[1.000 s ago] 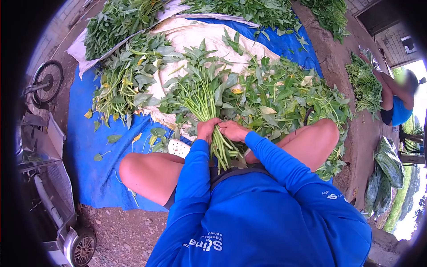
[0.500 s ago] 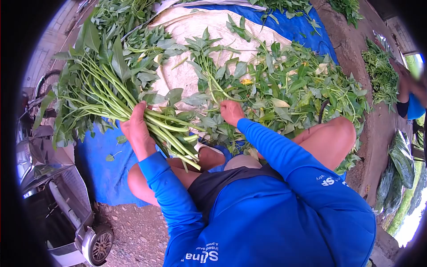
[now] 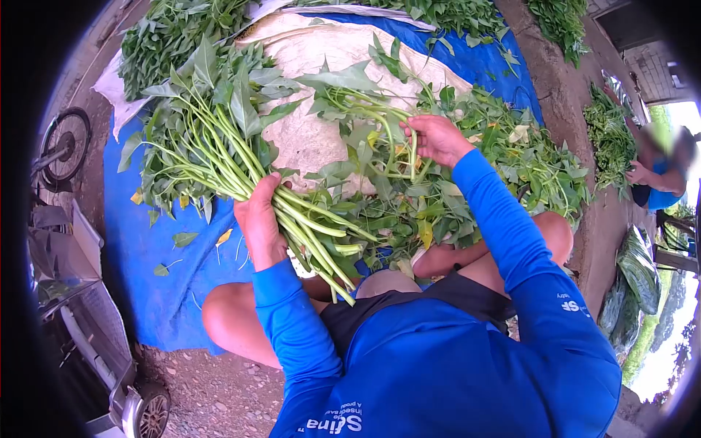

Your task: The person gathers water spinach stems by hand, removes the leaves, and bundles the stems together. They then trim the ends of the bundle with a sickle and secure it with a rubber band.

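My left hand [image 3: 260,221] is closed around a thick bunch of water spinach [image 3: 228,150], its leaves pointing up and left and its cut stem ends fanned out toward my lap. Over the pile, my right hand [image 3: 437,140] pinches a few loose water spinach stems [image 3: 378,109] between thumb and fingers; their leafy tops reach left toward the bunch. Below and right of that hand spreads a heap of loose greens [image 3: 504,164], with some yellowed leaves in it. A pale woven sack [image 3: 310,135] lies under the greens.
A blue tarp [image 3: 164,277] extends beneath everything. More greens [image 3: 175,55] are piled at the far left. On the right, a person in blue [image 3: 663,179] sits by another heap [image 3: 612,135]. A metal cart [image 3: 87,321] and a wheel [image 3: 66,146] stand at the left.
My right hand has risen from the heap, moving up and right with water spinach stems in it. The left hand's bunch has shifted right in view, as my head view has turned.
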The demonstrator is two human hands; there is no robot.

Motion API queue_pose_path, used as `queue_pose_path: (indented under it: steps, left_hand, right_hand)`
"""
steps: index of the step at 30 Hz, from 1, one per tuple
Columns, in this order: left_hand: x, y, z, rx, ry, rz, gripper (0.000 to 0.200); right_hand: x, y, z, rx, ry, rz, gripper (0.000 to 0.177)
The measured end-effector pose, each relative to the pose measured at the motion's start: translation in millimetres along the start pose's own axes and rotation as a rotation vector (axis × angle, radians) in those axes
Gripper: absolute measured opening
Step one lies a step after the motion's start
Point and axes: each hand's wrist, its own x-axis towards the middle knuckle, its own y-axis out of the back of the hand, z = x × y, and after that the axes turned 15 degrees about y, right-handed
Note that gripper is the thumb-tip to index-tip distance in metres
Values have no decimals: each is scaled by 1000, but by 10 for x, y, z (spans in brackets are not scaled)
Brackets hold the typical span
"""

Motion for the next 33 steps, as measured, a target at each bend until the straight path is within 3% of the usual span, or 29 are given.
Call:
queue_pose_path:
  steps: [1, 4, 8, 11, 14, 21, 25, 33]
  left_hand:
    - [-34, -34, -5, 16, 22, -21, 25]
    - [-104, -86, 3, 23, 23, -36, 24]
    - [-220, -79, 19, 79, 97, -63, 22]
    - [-207, 0, -69, 45, 93, -95, 21]
    - [-281, -8, -99, 55, 142, -137, 20]
    - [-284, -28, -183, 57, 199, -229, 22]
    - [-270, -55, -279, 59, 203, -237, 24]
    - [-395, -191, -273, 122, 182, -284, 23]
  right_hand:
    - [-122, 157, -69, 12, -73, -20, 28]
    - [-508, 416, -502, 235, 268, -160, 27]
    - [-891, 607, -698, 147, 271, -24, 28]
    - [-1289, 745, -1089, 331, 415, -191, 29]
    - [-1500, 944, -1046, 358, 472, -208, 32]
    - [-1914, 634, -858, 331, 629, -161, 31]
    - [-1982, 292, -697, 80, 797, 9, 32]
    - [-2096, -351, -431, -764, 1112, 245, 29]
